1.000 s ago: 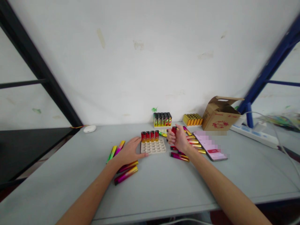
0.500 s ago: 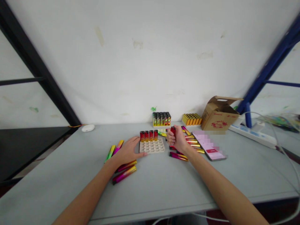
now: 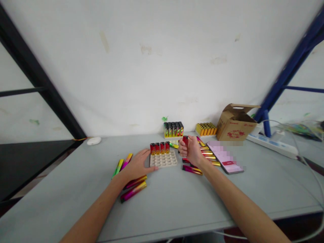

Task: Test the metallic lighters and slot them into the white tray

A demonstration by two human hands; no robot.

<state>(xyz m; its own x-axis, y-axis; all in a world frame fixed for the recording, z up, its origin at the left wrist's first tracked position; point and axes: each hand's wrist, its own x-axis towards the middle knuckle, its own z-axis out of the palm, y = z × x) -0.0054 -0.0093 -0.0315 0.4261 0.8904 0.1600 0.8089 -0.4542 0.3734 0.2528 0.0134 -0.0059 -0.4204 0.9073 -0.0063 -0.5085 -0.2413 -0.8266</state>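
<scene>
A pale tray [image 3: 165, 160] with rows of round hollows lies on the table. Along its back row stand several red-and-gold lighters [image 3: 160, 148], upright. My left hand [image 3: 138, 165] rests at the tray's left side, thumb and fingers spread apart near its edge; whether it presses on the tray I cannot tell. To the right of the tray, my right hand [image 3: 193, 151] is closed around an upright red lighter [image 3: 185, 140], its dark top showing above the fist. Loose shiny lighters [image 3: 192, 169] lie beneath and beside the right hand, partly hidden by it.
More lighters [image 3: 133, 191] lie by my left forearm. At the wall stand a block of black-topped lighters [image 3: 173, 129] and a block of yellow ones [image 3: 206, 129]. A cardboard box [image 3: 235, 126], a phone [image 3: 225, 158] and a power strip [image 3: 273, 145] occupy the right side. A white case [image 3: 93, 140] sits left.
The view has shifted slightly. Both hands keep nearly the same positions, with the red lighter still in my right hand and the tray's lighters unchanged.
</scene>
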